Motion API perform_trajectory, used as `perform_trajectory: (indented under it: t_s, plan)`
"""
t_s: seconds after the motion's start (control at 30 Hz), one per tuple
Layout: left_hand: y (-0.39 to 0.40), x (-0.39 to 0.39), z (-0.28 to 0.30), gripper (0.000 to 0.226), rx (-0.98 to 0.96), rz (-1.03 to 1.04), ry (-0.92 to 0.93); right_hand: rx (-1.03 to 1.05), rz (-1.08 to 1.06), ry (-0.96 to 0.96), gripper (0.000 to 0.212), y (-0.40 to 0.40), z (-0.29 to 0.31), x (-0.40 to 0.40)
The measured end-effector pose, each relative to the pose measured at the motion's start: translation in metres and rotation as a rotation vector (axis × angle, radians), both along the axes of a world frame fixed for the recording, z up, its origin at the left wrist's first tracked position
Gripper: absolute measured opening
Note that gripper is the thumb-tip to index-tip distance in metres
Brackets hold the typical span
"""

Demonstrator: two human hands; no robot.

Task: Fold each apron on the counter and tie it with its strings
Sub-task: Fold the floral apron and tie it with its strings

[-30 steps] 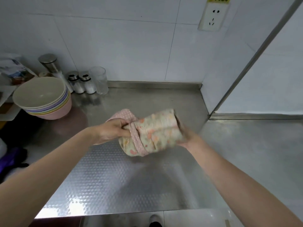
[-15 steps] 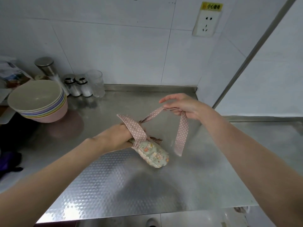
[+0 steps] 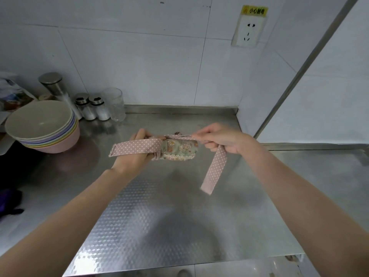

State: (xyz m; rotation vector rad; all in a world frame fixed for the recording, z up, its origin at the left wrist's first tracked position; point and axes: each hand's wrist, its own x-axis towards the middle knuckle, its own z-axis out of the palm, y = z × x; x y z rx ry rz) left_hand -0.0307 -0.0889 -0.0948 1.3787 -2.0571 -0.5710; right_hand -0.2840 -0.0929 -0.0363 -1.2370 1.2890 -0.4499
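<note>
A folded floral apron bundle (image 3: 179,149) with a lace edge is held above the steel counter (image 3: 169,216). My left hand (image 3: 135,154) grips its left end, and a pink polka-dot string (image 3: 135,148) lies across that hand. My right hand (image 3: 221,139) pinches the other pink dotted string at the bundle's right end. The loose tail of that string (image 3: 214,172) hangs down toward the counter.
A stack of pastel bowls (image 3: 43,126) sits at the left. Behind it stand a tall steel shaker (image 3: 55,88), two small shakers (image 3: 91,106) and a clear glass (image 3: 114,103). A wall socket (image 3: 248,31) is above; walls close the back and right.
The bundle was raised and turned level. My right hand came down from its raised position to the bundle's right end, still holding the string. One string now lies over my left hand.
</note>
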Motion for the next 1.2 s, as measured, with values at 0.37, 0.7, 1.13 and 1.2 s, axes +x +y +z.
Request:
perform_trajectory:
  t_s: [0.37, 0.7, 1.13, 1.2]
  plan:
    - [-0.028, 0.002, 0.043, 0.036, 0.442, 0.139, 0.698, -0.147, -0.21, 0.196, 0.027, 0.014, -0.05, -0.01]
    - [-0.017, -0.011, -0.008, 0.044, 0.37, 0.039, -0.055, -0.028, -0.051, -0.027, 0.027, 0.014, -0.023, 0.023]
    - [0.044, -0.024, -0.09, 0.048, 0.867, -0.268, -0.245, 0.529, -0.77, -0.738, 0.041, 0.044, -0.109, 0.07]
    - [0.041, -0.024, -0.088, 0.046, 0.901, -0.293, -0.328, 0.488, -0.729, -0.722, 0.051, 0.045, -0.113, 0.073]
